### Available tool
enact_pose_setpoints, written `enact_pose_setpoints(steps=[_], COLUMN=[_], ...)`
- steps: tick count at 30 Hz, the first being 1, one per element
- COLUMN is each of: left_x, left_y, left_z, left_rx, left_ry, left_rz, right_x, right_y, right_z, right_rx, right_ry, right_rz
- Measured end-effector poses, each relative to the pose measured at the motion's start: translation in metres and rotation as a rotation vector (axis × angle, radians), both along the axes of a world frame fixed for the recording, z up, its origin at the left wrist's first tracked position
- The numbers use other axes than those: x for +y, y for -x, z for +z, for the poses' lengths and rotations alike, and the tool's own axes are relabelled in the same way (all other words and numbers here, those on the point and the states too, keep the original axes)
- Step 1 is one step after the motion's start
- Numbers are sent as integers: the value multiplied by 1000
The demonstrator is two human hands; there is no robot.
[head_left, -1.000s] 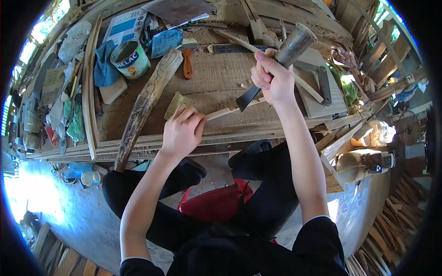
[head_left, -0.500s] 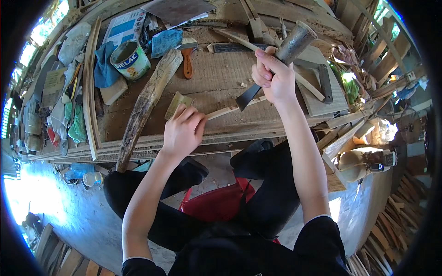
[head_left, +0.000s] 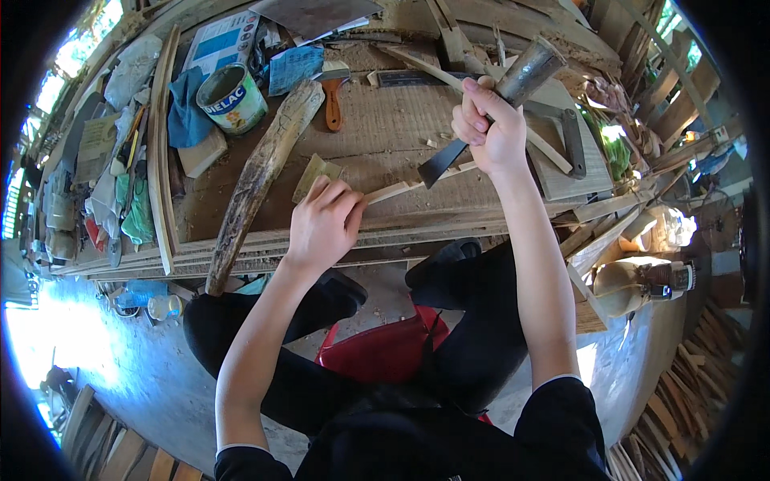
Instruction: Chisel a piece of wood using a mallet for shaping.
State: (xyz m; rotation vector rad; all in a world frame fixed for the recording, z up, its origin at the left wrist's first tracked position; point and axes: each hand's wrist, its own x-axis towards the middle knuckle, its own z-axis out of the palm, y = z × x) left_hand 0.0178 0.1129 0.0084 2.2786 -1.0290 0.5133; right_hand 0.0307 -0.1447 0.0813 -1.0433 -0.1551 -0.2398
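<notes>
My right hand (head_left: 491, 127), fist closed, grips a chisel with a thick, round, worn handle (head_left: 529, 70). Its dark flat blade (head_left: 443, 163) slants down to the left, close to a thin pale wooden strip (head_left: 388, 193) near the bench's front edge. I cannot tell whether the blade touches the strip. My left hand (head_left: 325, 224) pinches the strip's left end with bent fingers. A small flat piece of wood (head_left: 316, 173) sits just beyond those fingers. Small wood chips (head_left: 434, 143) lie past the blade.
On the wooden bench (head_left: 385, 120) a rough length of wood (head_left: 265, 172) juts over the front edge. Behind it stand a tin can (head_left: 233, 100), a blue cloth (head_left: 186, 112) and a brush with an orange handle (head_left: 333, 104). A metal square (head_left: 573, 144) rests on a board at right.
The view has shifted slightly. My right hand and the chisel have moved a little up and to the right. My left hand keeps its hold on the strip.
</notes>
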Motion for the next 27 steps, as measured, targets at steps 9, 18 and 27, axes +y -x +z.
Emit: enact_pose_setpoints(steps=[9,18,27], left_x=[-1,-1,7], left_y=[-1,-2,-6], left_z=[0,2,18], left_rx=[-5,-3,44], left_ry=[-5,-5,-44], left_rz=[-4,-19,-15], right_x=[-3,-1,7], right_y=[1,2,5], right_z=[1,2,1], right_rx=[-5,-3,-33], right_ry=[-73,-4,-65], right_rz=[-9,-25,14])
